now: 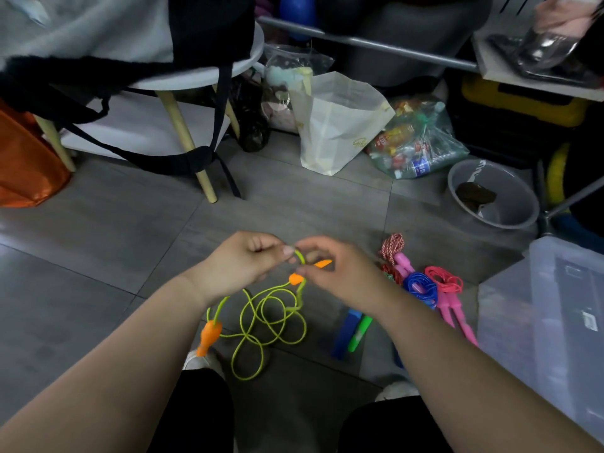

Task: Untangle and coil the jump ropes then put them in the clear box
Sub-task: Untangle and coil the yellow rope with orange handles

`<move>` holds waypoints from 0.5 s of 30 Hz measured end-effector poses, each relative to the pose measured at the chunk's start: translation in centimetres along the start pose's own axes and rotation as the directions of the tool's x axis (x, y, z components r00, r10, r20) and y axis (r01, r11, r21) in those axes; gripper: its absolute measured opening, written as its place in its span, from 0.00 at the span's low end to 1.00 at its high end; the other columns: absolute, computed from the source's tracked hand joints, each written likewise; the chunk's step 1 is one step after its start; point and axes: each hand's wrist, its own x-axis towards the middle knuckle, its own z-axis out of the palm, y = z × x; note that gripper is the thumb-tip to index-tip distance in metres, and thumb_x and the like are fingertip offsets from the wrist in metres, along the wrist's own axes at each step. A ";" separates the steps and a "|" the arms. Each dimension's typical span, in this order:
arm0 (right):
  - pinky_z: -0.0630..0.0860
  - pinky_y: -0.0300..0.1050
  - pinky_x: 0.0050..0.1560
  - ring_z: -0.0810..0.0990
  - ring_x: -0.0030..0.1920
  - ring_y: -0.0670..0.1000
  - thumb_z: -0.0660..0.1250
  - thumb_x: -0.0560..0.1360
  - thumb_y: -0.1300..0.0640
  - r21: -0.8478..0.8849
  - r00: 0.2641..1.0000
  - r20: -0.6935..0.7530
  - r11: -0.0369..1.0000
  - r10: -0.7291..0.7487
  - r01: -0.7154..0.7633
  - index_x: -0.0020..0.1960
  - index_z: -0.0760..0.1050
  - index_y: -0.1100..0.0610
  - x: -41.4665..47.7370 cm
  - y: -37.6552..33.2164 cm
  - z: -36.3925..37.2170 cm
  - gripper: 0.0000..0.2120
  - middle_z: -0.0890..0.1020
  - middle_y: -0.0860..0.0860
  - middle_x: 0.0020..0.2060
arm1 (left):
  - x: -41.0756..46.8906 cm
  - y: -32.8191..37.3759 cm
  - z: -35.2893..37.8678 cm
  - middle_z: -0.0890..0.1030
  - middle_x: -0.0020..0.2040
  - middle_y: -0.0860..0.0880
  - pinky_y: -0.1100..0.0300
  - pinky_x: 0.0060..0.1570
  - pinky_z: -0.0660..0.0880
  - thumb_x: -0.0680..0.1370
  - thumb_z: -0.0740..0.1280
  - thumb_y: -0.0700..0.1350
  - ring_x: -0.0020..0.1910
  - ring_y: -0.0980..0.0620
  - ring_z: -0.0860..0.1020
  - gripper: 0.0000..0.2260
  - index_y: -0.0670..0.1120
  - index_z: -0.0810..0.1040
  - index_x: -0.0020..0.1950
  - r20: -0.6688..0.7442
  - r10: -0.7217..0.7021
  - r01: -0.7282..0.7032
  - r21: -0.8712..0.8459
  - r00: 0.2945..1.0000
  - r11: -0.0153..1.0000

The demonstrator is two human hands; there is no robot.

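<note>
A yellow-green jump rope [264, 325] with orange handles hangs in loose loops over the grey floor. My left hand [242, 263] pinches the cord near its top. My right hand [330, 266] grips one orange handle [295, 278] and the cord beside it. The other orange handle [209, 336] dangles by my left forearm. To the right on the floor lie a red-and-white rope [392, 245], a blue rope [420, 287] and a pink rope [444, 281] with pink handles. The clear box [555, 308] stands at the right edge.
A blue handle and a green handle [359, 333] lie on the floor under my right forearm. A grey bowl [516, 217], a white paper bag [336, 125] and a bag of bottles stand behind. A white side table [183, 132] with black straps is at the back left.
</note>
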 end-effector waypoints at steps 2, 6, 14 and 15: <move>0.68 0.36 0.37 0.73 0.33 0.43 0.65 0.74 0.61 0.004 0.999 -0.032 1.000 -0.028 0.028 0.50 0.78 0.59 0.2 -0.1 0.3 0.06 0.76 0.49 0.33 | 0.0 0.1 0.0 0.63 0.18 0.55 0.71 0.21 0.58 0.77 0.61 0.40 0.19 0.60 0.60 0.11 0.46 0.78 0.37 0.022 -0.007 0.006 0.010 1.000 1.000; 0.66 0.28 0.31 0.73 0.27 0.36 0.62 0.76 0.61 0.029 0.940 -0.341 0.999 -0.006 0.016 0.46 0.75 0.53 0.4 1.0 -2.9 0.05 0.74 0.44 0.28 | -0.2 -0.2 -0.6 0.62 0.19 0.55 0.71 0.22 0.59 0.77 0.63 0.40 0.19 0.60 0.60 0.10 0.46 0.78 0.36 0.040 -0.058 0.057 0.036 0.998 0.998; 0.66 0.31 0.24 0.69 0.18 0.41 0.61 0.77 0.59 0.231 0.627 -0.743 0.969 0.235 -0.089 0.40 0.75 0.57 -0.7 4.6 -9.0 0.08 0.72 0.44 0.15 | -0.5 -0.3 -1.3 0.61 0.20 0.55 0.70 0.21 0.59 0.78 0.59 0.37 0.18 0.59 0.59 0.09 0.40 0.76 0.39 0.105 -0.084 0.102 -0.176 0.991 0.979; 0.66 0.33 0.27 0.69 0.19 0.41 0.61 0.77 0.58 0.226 0.609 -0.757 0.969 0.237 -0.097 0.43 0.76 0.59 -0.5 4.9 -8.9 0.07 0.72 0.45 0.16 | -0.5 -0.3 -1.1 0.61 0.20 0.54 0.70 0.20 0.59 0.77 0.59 0.38 0.18 0.59 0.59 0.09 0.40 0.75 0.39 0.112 -0.104 0.125 -0.207 0.988 0.970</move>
